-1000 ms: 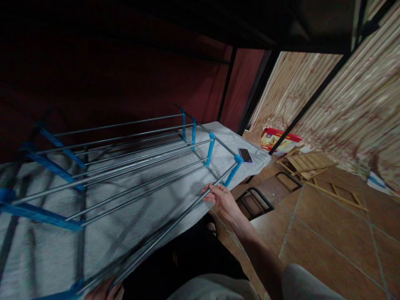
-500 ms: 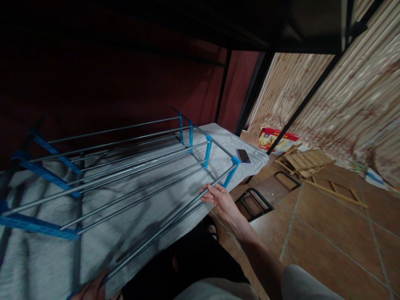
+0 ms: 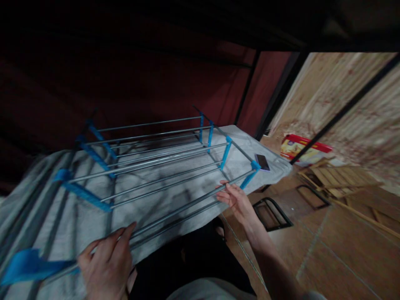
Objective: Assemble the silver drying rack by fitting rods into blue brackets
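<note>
A rack of thin grey metal tubes with blue plastic brackets [image 3: 86, 196] lies on a grey cloth [image 3: 200, 183]. My right hand [image 3: 236, 202] pinches the front metal tube [image 3: 178, 211] close to the blue corner bracket [image 3: 255, 166] on the right. Toward the other end, my left hand [image 3: 108, 262] wraps round the same tube, beside a blurred blue bracket [image 3: 34, 266] at the lower left. A second tube runs just below the front one. The left fingertips are partly hidden behind the hand.
A dark phone [image 3: 262, 162] lies on the cloth to the right. Black bars frame the bed. On the tiled floor are a black metal frame [image 3: 273, 213], folded wooden slats [image 3: 346, 179] and a red and yellow box [image 3: 304, 149]. Striped curtains hang behind.
The view has swung left, so the rack appears farther right and its left end shows more. My left hand has come fully into view on the tube; my right hand keeps its hold.
</note>
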### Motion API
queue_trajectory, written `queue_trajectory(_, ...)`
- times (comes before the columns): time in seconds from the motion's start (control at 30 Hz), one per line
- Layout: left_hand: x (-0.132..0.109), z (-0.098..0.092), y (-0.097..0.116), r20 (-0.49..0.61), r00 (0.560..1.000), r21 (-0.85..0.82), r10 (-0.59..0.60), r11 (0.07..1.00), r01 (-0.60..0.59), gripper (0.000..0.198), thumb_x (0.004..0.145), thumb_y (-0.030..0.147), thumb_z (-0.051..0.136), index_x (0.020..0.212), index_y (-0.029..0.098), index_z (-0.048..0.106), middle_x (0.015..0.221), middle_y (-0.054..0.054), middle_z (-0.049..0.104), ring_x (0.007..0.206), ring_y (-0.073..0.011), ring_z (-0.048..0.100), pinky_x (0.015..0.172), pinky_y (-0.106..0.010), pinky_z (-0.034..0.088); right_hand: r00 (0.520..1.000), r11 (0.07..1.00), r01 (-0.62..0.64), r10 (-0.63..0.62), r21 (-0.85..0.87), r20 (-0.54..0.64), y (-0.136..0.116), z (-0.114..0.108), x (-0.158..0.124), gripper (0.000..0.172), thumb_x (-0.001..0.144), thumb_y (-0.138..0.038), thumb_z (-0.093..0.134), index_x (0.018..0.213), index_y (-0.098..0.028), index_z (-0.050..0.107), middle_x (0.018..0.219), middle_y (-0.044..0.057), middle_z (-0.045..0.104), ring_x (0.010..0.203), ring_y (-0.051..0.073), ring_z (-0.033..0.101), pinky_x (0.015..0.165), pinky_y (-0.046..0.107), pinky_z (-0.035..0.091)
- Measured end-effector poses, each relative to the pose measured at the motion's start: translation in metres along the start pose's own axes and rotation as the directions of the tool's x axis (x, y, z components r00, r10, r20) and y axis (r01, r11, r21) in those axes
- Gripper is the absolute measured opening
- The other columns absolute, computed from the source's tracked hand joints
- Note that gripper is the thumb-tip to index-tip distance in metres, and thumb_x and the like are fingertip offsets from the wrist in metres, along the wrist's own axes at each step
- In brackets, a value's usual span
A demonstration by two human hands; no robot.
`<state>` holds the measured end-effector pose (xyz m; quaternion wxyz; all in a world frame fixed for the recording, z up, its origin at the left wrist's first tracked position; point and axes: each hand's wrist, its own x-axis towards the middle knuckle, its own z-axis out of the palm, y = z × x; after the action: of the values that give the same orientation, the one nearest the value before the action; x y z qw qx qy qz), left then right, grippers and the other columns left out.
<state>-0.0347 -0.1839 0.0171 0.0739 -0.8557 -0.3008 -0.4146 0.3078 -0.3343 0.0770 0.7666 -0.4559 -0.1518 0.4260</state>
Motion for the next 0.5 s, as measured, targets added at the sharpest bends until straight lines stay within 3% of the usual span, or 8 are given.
queue_trajectory(0.07,0.012,-0.012,0.022,0.046,0.999,0.141,0.022,0.990,-0.028,0.055,0.088,0.007,0.048,0.139,0.027,0.053,0.094,-0.006,0.070,0.079,-0.0201,0.063,0.081,-0.038,0.037,0.999,0.998,-0.042,0.043,-0.045,0.008,0.002,-0.003,-0.007,0.028,0.076,-0.038,0.080,0.093,-0.018,0.069,0.082,0.003,0.072,0.077,0.017,0.072,0.076,0.029,0.060)
queue_trajectory(0.17,0.019,-0.020,0.041,0.083,0.994,0.171,-0.064,0.984,0.049,0.052,0.089,0.005,0.045,0.137,0.022,0.055,0.095,-0.007,0.070,0.083,-0.0190,0.063,0.082,-0.035,0.038,0.983,0.964,-0.142,0.165,-0.226,0.084,0.005,-0.008,-0.018,0.024,0.081,-0.039,0.074,0.092,-0.018,0.071,0.097,0.009,0.074,0.081,0.018,0.072,0.077,0.029,0.059)
queue_trajectory(0.23,0.019,-0.022,0.047,0.106,0.987,0.193,-0.122,0.976,0.100,0.049,0.090,0.003,0.043,0.133,0.021,0.058,0.096,-0.007,0.071,0.084,-0.0185,0.062,0.084,-0.036,0.038,0.968,0.911,-0.126,0.200,-0.392,0.153,0.004,-0.007,-0.027,0.025,0.083,-0.041,0.072,0.097,-0.020,0.072,0.101,0.009,0.074,0.087,0.020,0.072,0.079,0.030,0.059)
queue_trajectory(0.37,0.022,-0.030,0.058,0.107,0.982,0.248,-0.156,0.961,0.126,0.048,0.089,0.001,0.043,0.130,0.018,0.060,0.100,-0.008,0.071,0.086,-0.0182,0.061,0.086,-0.036,0.039,0.901,0.763,0.095,0.207,-0.639,0.381,-0.012,0.011,-0.052,0.027,0.085,-0.044,0.068,0.096,-0.021,0.075,0.099,0.010,0.074,0.093,0.023,0.071,0.079,0.030,0.060)
queue_trajectory(0.5,0.032,-0.044,0.077,0.069,0.978,0.296,-0.199,0.940,0.170,0.045,0.092,0.004,0.044,0.133,0.018,0.058,0.101,-0.008,0.071,0.088,-0.0182,0.061,0.088,-0.036,0.039,0.855,0.631,0.407,-0.008,-0.660,0.519,-0.039,0.053,-0.071,0.020,0.089,-0.039,0.063,0.095,-0.024,0.075,0.098,0.007,0.074,0.098,0.023,0.070,0.080,0.027,0.059)
